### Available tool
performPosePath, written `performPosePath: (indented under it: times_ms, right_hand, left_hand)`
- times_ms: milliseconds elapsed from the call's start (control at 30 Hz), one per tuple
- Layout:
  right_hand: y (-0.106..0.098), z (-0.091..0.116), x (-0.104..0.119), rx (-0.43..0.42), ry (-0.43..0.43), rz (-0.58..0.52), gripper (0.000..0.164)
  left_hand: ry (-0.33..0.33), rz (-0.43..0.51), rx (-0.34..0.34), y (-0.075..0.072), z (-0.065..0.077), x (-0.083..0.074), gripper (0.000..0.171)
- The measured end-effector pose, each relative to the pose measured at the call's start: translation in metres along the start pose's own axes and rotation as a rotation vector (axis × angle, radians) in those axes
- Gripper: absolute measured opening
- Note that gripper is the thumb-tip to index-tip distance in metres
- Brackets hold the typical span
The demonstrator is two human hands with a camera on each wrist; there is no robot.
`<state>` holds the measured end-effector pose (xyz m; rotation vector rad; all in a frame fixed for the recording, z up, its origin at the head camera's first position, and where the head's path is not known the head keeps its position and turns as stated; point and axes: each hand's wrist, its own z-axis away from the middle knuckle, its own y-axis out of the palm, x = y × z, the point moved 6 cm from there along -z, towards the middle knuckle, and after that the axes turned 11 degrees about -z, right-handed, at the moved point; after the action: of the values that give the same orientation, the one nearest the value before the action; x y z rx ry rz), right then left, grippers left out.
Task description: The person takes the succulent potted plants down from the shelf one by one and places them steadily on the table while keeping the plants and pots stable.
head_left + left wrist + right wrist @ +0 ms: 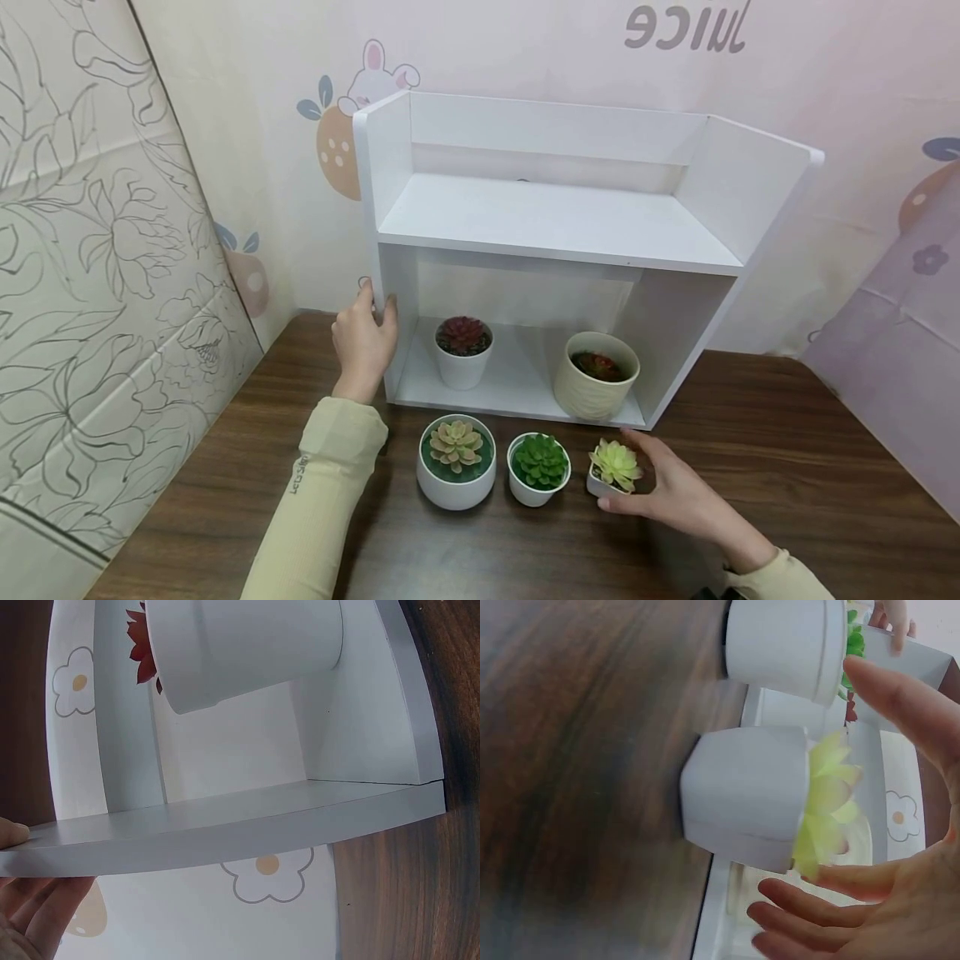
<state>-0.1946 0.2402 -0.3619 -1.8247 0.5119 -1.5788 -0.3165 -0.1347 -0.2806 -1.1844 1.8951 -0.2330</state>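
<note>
My left hand (365, 340) grips the left side panel of a white two-tier shelf (555, 217). In the left wrist view the thumb lies on the panel's inner side, the other fingers outside it. At the front right, my right hand (678, 500) surrounds a small white pot with a yellow-green succulent (615, 467). In the right wrist view its thumb and fingers are spread around that plant (742, 799), the thumb apart from the pot. Just left of it stands a white pot with a green succulent (538, 469), then a wider white pot with a pinkish-green succulent (456, 462).
On the shelf's lower level, a white pot with a dark red succulent (463, 354) stands left and a cream ribbed pot with a reddish plant (596, 377) right. The shelf stands on a dark wooden table (480, 558) before a patterned curtain (525, 50).
</note>
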Motion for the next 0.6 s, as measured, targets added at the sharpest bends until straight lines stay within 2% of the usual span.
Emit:
performPosePath:
  times_ms: [167,600]
  right_hand:
    - [-0.003,-0.002,0.009,-0.016,-0.066,0.03,0.099]
    - [-0.004,-0.013,0.035,-0.035,-0.137,0.035,0.097]
  left_hand:
    - [-0.006,-0.003,0.006,0.0,0.0,0.0,0.042]
    - [0.0,-0.006,0.004,-0.001,0.001,0.0,0.042]
